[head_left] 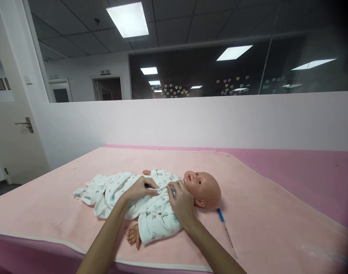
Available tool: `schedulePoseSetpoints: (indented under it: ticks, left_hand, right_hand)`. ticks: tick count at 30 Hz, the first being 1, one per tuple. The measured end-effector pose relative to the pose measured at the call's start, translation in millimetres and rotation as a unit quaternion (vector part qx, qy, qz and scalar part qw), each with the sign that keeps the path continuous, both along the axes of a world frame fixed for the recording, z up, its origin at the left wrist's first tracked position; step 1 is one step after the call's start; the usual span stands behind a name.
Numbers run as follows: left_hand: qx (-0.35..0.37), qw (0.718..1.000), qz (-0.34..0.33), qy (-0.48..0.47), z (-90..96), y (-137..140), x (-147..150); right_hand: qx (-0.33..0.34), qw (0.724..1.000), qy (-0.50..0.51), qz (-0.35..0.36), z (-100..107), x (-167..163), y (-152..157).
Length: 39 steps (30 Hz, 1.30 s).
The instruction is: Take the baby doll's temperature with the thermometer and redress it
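Note:
A baby doll [204, 190] lies on its back, its head toward the right, dressed in a white patterned baby outfit [155, 205]. At the chest, my left hand [142, 189] has its thumb and fingers curled together on the front edge of the outfit. My right hand [181, 201] grips the same edge nearer the doll's neck, its fingers bent over the cloth. The fingertips of both hands are close together. Beside the doll's head rests a thin clear stick with a blue end [227, 233], which looks like a glass thermometer.
A peach-pink mat [265, 213] with a pale border lies under the doll, over a pink surface [319, 179]. Behind it stands a white half wall [191, 123] topped by dark glass. A door [14, 125] is at the left.

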<state>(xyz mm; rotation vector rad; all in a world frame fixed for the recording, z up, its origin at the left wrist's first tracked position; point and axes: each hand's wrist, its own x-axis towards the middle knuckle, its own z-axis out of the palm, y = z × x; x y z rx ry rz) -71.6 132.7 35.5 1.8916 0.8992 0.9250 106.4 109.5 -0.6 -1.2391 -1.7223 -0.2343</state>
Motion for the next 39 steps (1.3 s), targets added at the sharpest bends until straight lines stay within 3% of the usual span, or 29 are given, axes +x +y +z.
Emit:
schedulePoseSetpoints:
  ticks: [5, 10, 21, 27, 34, 39]
  left_hand:
    - [-0.004, 1.0, -0.023, 0.006, 2.3, -2, -1]
    - [0.005, 0.999, -0.036, 0.016, 3.3, -3, -2]
    - [0.004, 1.0, -0.023, 0.012, 1.6, 1, 1]
    - [0.001, 1.0, 0.013, -0.024, -1.4, 1, 3]
    - [-0.054, 0.995, 0.018, -0.077, -0.9, 1, -13]
    - [-0.032, 0.998, 0.036, -0.052, -2.3, 2, -34]
  right_hand:
    - [0.04, 0.999, 0.019, 0.0, -2, 0, 0]
    - [0.071, 0.996, -0.021, 0.055, -3, -1, -3]
    - [-0.031, 0.998, 0.007, 0.046, 1, -9, -5]
    - [-0.019, 0.999, 0.004, 0.043, 6, -8, -3]
    - [-0.011, 0.994, -0.089, 0.065, 15, -28, 4]
    - [-0.012, 0.975, -0.206, 0.081, 17, -43, 3]
